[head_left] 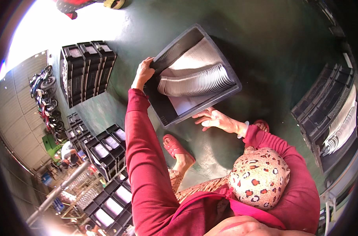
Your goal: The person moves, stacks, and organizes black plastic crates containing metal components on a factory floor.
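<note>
A dark grey plastic crate (202, 107) hangs tilted in front of me above the floor. Inside it, a curved row of thin, pale metallic pieces (198, 82) stands close together on a white sheet (192, 57). My left hand (143, 72) grips the crate's left rim, with the fingertips hooked over the edge. At the near side, my right hand (218, 120) is just below the rim with fingers stretched out and apart. Whether its fingertips touch the crate I cannot tell.
Stacked black crates (88, 74) stand at the left, with more crates (108, 147) lower left. At the right is another crate stack (320, 114), its top one holding similar pale pieces. Motorcycles (47, 94) line the left wall. Another person (69, 152) bends at the lower left.
</note>
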Demonstrator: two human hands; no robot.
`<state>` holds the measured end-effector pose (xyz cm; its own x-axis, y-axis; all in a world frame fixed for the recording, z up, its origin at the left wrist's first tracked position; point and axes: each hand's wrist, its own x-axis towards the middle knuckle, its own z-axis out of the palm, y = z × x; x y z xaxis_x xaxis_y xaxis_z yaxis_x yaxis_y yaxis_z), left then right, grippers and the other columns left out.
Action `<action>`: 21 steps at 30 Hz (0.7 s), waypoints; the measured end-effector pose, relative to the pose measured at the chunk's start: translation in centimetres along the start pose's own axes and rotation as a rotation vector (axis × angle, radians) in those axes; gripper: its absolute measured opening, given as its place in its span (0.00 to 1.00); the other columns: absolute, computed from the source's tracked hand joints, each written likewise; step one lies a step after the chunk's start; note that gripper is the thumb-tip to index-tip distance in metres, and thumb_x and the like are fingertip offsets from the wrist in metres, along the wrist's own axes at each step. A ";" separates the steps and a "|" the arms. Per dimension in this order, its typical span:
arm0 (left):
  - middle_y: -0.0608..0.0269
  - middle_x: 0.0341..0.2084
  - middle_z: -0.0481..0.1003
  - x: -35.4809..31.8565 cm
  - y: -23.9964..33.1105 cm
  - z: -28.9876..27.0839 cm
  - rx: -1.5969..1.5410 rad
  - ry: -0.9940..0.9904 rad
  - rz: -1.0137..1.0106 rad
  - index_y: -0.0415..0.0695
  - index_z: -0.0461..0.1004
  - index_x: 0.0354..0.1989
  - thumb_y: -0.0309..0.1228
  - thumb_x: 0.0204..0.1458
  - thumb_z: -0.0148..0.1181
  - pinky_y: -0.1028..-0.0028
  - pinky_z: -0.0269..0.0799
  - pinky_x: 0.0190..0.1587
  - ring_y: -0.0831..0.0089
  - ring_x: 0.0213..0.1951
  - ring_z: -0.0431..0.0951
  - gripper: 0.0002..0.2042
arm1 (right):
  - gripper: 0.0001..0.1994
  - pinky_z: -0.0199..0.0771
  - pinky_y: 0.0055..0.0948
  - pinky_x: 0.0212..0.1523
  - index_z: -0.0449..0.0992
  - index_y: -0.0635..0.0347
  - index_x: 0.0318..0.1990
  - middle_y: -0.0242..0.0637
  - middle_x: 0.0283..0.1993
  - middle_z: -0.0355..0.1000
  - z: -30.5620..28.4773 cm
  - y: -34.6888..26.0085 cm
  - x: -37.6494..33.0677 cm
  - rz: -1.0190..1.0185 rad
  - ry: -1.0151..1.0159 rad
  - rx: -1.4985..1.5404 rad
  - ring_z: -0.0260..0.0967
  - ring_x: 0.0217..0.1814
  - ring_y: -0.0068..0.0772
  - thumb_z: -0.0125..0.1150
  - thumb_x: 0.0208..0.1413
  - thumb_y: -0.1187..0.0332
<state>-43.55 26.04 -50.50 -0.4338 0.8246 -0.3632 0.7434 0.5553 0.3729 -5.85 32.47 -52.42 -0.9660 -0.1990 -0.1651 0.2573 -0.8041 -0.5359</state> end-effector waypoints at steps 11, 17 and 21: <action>0.47 0.49 0.64 -3.2 26.0 11.4 -0.206 0.393 -0.223 0.35 0.52 0.59 0.37 0.41 0.66 0.66 0.61 0.51 0.63 0.50 0.65 0.38 | 0.24 0.60 0.34 0.55 0.59 0.70 0.54 0.51 0.52 0.64 -0.3 7.2 4.4 -0.291 -0.090 -0.255 0.61 0.53 0.37 0.53 0.52 0.66; 0.56 0.39 0.73 -3.3 26.3 7.0 -0.505 0.267 -0.291 0.38 0.51 0.61 0.13 0.37 0.57 0.76 0.74 0.39 0.72 0.35 0.76 0.37 | 0.29 0.60 0.32 0.56 0.57 0.64 0.58 0.47 0.56 0.63 -2.9 9.3 1.7 -0.209 -0.268 -0.379 0.61 0.55 0.36 0.55 0.52 0.59; 0.55 0.39 0.72 -5.4 25.9 1.0 -0.850 0.193 -0.240 0.34 0.53 0.59 0.12 0.38 0.55 0.75 0.73 0.41 0.69 0.38 0.75 0.34 | 0.25 0.71 0.26 0.38 0.60 0.54 0.59 0.43 0.54 0.63 -6.0 8.5 -3.4 -0.021 -0.298 -0.423 0.63 0.51 0.33 0.52 0.56 0.57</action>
<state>-21.41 35.85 -39.76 -0.6631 0.6380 -0.3914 0.0286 0.5442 0.8385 -0.20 29.67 -61.43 -0.9207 -0.3858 0.0592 0.1664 -0.5252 -0.8345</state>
